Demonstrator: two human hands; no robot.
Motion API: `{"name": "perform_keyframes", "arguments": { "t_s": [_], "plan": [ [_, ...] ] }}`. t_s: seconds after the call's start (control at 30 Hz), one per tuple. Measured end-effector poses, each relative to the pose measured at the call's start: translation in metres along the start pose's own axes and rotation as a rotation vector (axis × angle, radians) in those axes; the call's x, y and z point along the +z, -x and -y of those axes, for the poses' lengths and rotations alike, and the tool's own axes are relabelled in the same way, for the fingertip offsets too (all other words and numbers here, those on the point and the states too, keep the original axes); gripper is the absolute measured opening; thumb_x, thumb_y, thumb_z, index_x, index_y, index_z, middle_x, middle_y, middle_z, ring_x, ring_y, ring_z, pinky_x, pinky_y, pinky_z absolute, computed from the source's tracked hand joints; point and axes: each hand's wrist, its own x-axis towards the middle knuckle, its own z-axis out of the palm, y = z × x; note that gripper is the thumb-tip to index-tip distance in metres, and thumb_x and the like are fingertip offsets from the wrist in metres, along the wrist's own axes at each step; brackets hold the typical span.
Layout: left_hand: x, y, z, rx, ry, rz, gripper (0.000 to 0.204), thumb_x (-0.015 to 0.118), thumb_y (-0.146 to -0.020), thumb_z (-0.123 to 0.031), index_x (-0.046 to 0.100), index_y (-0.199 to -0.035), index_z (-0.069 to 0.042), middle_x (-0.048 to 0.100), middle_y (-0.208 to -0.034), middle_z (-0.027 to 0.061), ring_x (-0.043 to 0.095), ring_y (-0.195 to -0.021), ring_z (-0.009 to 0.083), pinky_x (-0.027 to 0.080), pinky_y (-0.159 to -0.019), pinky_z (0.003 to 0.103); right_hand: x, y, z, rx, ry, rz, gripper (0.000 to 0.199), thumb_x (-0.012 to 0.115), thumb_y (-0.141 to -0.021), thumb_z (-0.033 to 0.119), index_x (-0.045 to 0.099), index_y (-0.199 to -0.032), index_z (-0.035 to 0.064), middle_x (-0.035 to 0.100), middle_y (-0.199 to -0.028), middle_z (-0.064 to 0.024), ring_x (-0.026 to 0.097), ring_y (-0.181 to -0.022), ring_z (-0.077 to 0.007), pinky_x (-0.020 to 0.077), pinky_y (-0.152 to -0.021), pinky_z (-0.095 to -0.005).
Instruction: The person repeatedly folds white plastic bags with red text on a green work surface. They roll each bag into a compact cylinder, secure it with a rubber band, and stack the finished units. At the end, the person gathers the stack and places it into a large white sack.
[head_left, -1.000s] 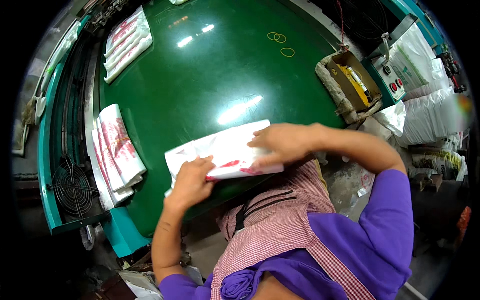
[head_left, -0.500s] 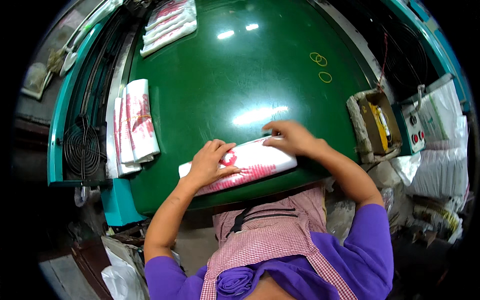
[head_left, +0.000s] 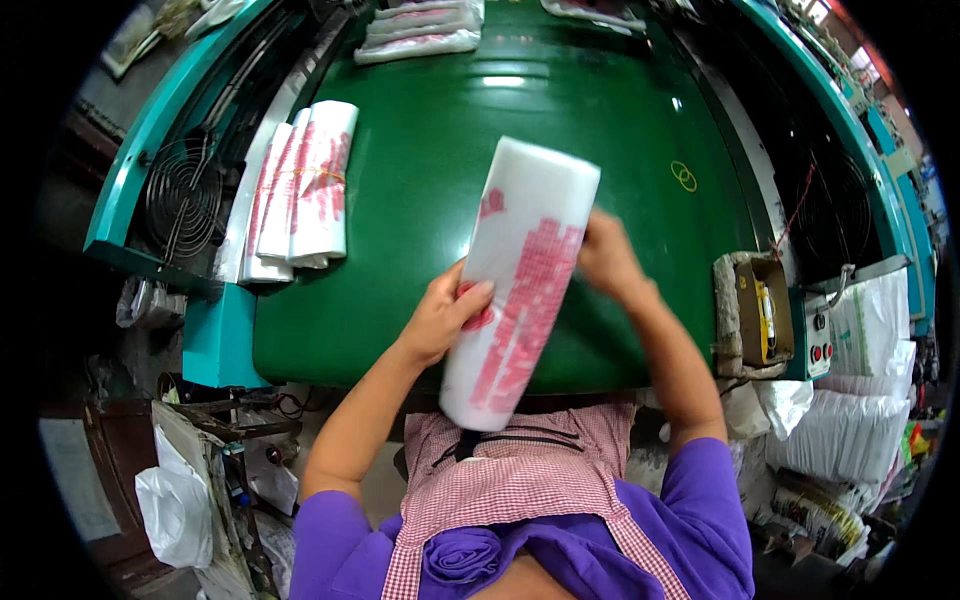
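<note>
A folded bundle of white plastic bags with red print (head_left: 520, 280) is held tilted above the front of the green table. My left hand (head_left: 445, 315) grips its left edge, with the thumb lying over the front. At the bundle's upper right edge is my right hand (head_left: 607, 255), blurred, its fingers partly hidden behind the bags. Whether it holds anything does not show. Two yellow rubber bands (head_left: 683, 177) lie overlapped on the table to the right.
Banded bag bundles (head_left: 320, 190) overlap at the table's left edge. More bags (head_left: 420, 45) lie at the far end of the green table (head_left: 420, 170). An open box (head_left: 750, 310) with a yellow item sits at the right edge, beside a button panel (head_left: 818, 345).
The bundle has been lifted off the table and turned from lying crosswise to nearly upright. My right hand has moved to its upper edge. One rubber band fewer shows on the table.
</note>
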Motion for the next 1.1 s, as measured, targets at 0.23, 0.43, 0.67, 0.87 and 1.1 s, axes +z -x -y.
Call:
{"name": "perform_keyframes", "arguments": {
  "t_s": [0.23,0.43,0.67,0.87,1.1],
  "plan": [
    [0.005,-0.009,-0.017,0.101,0.521,0.214,0.044,0.062,-0.090,-0.015,0.047,-0.129,-0.002,0.061,-0.114,0.0056,0.061,-0.095,0.0113,0.051,-0.085,0.026,0.026,0.018,0.073,0.363,-1.122,-0.148,0.035,0.055,-0.087,-0.001,0.052,-0.121,0.0042,0.060,-0.111,-0.0183,0.061,-0.098,-0.0207,0.0509,-0.078,-0.0320],
    [-0.039,0.017,-0.019,0.031,0.254,0.284,0.056,0.070,-0.081,-0.017,0.048,-0.130,-0.004,0.061,-0.115,0.0069,0.061,-0.097,0.0140,0.050,-0.083,0.028,-0.020,0.016,0.097,-0.007,-1.395,0.082,0.067,0.049,-0.089,0.002,0.018,-0.148,0.0106,0.029,-0.141,-0.0336,0.066,-0.084,-0.0218,0.0439,-0.043,-0.0195],
    [-0.110,0.002,-0.023,0.355,-0.271,-0.277,0.021,0.069,-0.082,-0.009,0.053,-0.095,-0.006,0.054,-0.084,-0.0009,0.053,-0.080,0.0093,0.045,-0.077,0.025,0.041,0.024,0.089,-0.329,-0.346,0.656,0.056,0.061,-0.088,0.013,0.037,-0.138,0.0007,0.053,-0.126,-0.0263,0.066,-0.088,-0.0315,0.0557,-0.065,-0.0361],
    [-0.118,-0.038,-0.036,0.443,-0.263,-0.188,0.027,0.060,-0.085,-0.006,0.056,-0.112,-0.003,0.059,-0.111,0.0079,0.055,-0.106,0.0171,0.043,-0.094,0.031,0.142,-0.044,0.069,0.131,-0.446,0.106,0.071,0.066,-0.078,0.005,0.029,-0.139,0.0011,0.052,-0.122,-0.0150,0.053,-0.112,-0.0226,0.0464,-0.090,-0.0339],
    [-0.198,-0.014,-0.056,0.767,-1.616,-0.340,0.056,0.073,-0.072,-0.034,0.057,-0.124,-0.021,0.046,-0.137,0.0073,0.035,-0.132,0.0319,0.026,-0.106,0.054,0.251,-0.165,0.001,-0.260,-0.046,0.200,0.042,0.056,-0.087,0.008,0.050,-0.129,0.0052,0.057,-0.124,-0.0151,0.055,-0.111,-0.0264,0.0432,-0.093,-0.0378]
  ]
}}
